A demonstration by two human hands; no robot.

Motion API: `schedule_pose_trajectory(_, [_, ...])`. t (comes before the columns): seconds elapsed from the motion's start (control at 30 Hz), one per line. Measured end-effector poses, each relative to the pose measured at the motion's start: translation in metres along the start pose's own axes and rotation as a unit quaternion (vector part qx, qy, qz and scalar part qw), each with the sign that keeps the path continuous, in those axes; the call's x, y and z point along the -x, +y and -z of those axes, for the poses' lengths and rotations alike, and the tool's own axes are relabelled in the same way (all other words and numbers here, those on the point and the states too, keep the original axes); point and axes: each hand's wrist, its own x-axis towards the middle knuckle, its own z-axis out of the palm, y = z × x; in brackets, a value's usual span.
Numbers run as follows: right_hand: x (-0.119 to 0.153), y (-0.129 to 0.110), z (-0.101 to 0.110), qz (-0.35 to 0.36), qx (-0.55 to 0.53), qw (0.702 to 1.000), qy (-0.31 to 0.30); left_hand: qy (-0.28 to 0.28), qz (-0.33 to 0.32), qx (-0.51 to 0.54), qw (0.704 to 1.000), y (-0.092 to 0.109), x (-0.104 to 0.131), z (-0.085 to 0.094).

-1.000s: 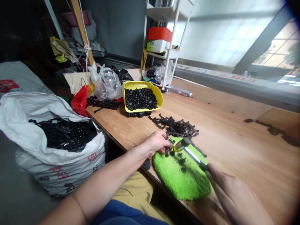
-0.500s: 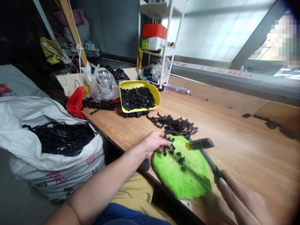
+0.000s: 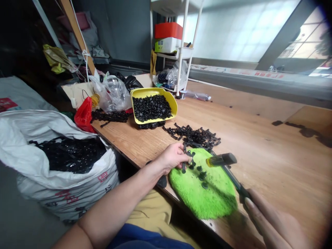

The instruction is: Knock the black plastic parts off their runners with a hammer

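Right grip on hammer, green pad

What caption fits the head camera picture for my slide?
Left hand holds a black plastic strip on a green pad; right hand raises a small hammer.

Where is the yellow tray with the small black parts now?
The yellow tray sits on the far left part of the wooden table, in front of the white shelf rack, beside the clear plastic bags.

We count one hammer, one green pad, one yellow tray, one white sack, one red bag, two hands.
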Motion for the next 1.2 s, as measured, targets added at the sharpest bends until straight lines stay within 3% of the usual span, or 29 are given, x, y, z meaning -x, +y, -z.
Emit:
schedule_pose_trajectory(0.13, [-0.027, -0.015, 0.007, -0.003, 0.029, 0.999, -0.027, -0.040, -0.024, -0.004, 0.999, -0.002, 0.000, 0.003])
schedule_pose_trajectory(0.3, [-0.049, -0.040, 0.012, 0.079, 0.079, 0.994, -0.006, -0.059, -0.039, -0.006, 0.997, -0.004, -0.001, 0.007])
schedule_pose_trajectory(0.47, [-0.051, -0.042, 0.014, 0.019, 0.064, 0.997, 0.026, -0.063, -0.026, -0.017, 0.998, -0.002, -0.005, 0.008])
schedule_pose_trajectory(0.6, [-0.055, -0.047, 0.016, 0.026, 0.099, 0.994, -0.031, -0.053, -0.012, -0.029, 0.998, 0.002, -0.005, 0.007])
schedule_pose_trajectory(0.7, [-0.057, -0.052, 0.018, -0.007, 0.079, 0.997, 0.016, -0.051, -0.010, -0.029, 0.998, 0.003, -0.005, 0.006])
schedule_pose_trajectory(0.9, [-0.058, -0.041, 0.015, 0.089, 0.149, 0.985, -0.021, -0.044, -0.005, -0.037, 0.998, 0.001, -0.008, 0.007])
schedule_pose_trajectory(0.97, [-0.058, -0.040, 0.013, 0.076, 0.136, 0.988, -0.013, -0.043, 0.000, -0.043, 0.998, 0.001, -0.009, 0.006])
schedule_pose_trajectory(1.1, [-0.061, -0.048, 0.011, 0.053, 0.136, 0.988, -0.060, -0.031, 0.008, -0.044, 0.999, 0.002, -0.006, 0.006])
schedule_pose_trajectory(1.2, [-0.054, -0.042, 0.015, 0.050, 0.088, 0.994, -0.031, -0.009, 0.020, -0.015, 1.000, 0.000, -0.003, 0.007])
